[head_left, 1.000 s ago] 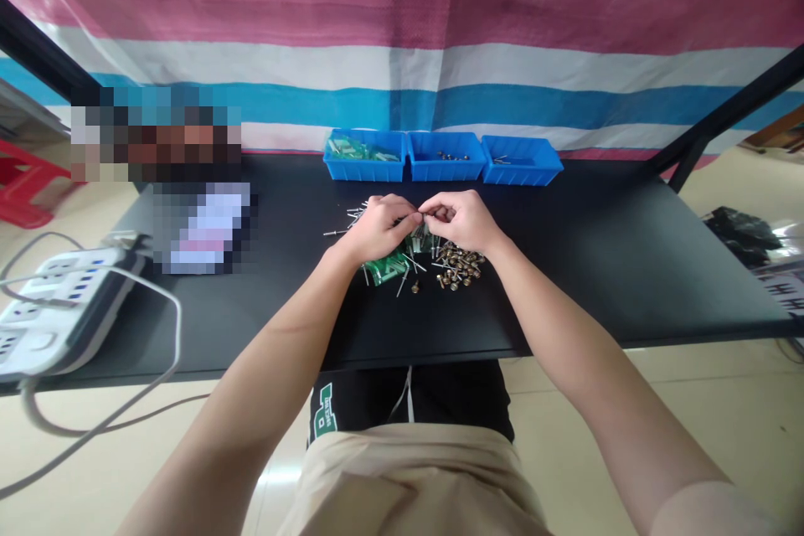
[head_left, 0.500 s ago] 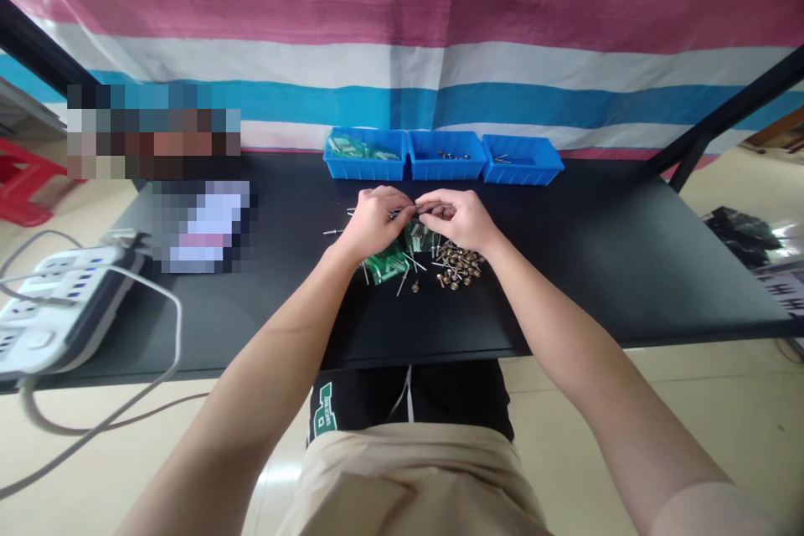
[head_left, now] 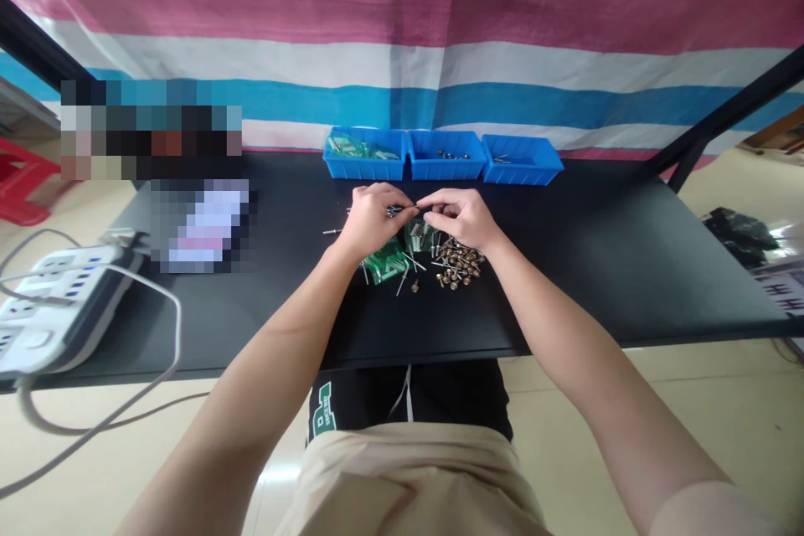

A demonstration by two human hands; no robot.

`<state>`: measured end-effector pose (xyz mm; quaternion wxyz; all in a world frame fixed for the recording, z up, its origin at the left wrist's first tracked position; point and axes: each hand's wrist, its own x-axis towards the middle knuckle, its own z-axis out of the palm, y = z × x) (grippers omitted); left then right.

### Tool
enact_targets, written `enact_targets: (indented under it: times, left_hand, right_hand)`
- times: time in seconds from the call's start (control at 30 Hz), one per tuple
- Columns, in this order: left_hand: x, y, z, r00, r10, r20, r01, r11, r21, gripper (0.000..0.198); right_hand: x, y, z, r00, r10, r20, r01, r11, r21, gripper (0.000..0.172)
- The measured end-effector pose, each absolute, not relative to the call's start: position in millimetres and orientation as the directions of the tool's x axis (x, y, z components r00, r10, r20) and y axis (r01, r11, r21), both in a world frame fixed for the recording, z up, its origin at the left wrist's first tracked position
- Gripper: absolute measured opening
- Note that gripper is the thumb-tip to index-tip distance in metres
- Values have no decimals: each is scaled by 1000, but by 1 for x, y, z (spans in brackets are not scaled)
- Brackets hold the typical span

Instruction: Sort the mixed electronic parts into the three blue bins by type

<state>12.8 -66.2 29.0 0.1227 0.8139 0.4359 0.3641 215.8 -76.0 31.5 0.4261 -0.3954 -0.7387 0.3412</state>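
My left hand (head_left: 375,216) is closed in a pinch above the loose parts, with small metal pins showing by its fingers. Its fingertips meet those of my right hand (head_left: 463,216), which is also bent into a pinch; what lies between its fingertips is too small to name. Below the hands are green packets (head_left: 384,261) with pale pieces. Thin silvery pins (head_left: 403,280) are scattered beside them. A pile of brass-coloured screws (head_left: 460,264) lies under my right hand, and a single brass screw (head_left: 415,287) sits nearer the table's front edge.
Three blue bins stand at the back of the black table (head_left: 276,318): one with green packets (head_left: 364,172), one with brass parts (head_left: 447,170), one with a few pins (head_left: 523,174). A white power strip (head_left: 54,310) with cables is at the left, near a blurred area.
The fingers of both hands have shifted slightly at the place where they meet, and my right thumb has drawn back a little to the right. The parts on the table look unchanged.
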Motion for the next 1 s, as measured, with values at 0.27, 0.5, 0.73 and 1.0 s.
enact_targets:
  times: [0.27,0.5,0.73,1.0]
  left_hand:
    - [12,-66,29,351,853,386,694,-514,504,18]
    - [14,-68,29,372,866,334,729,-495,472,17]
    - [14,-68,28,381,868,318,738,-492,462,19]
    - [14,-67,24,405,856,320,719,-515,467,20]
  right_hand:
    - [225,-61,21,-83,881,465,484,443,-754,37]
    - [246,-39,8,-61,801,595,863,342,-371,56]
    - [249,-34,4,21,890,455,949,126,-290,79]
    - [248,-32,-2,-52,910,412,942,181,-281,77]
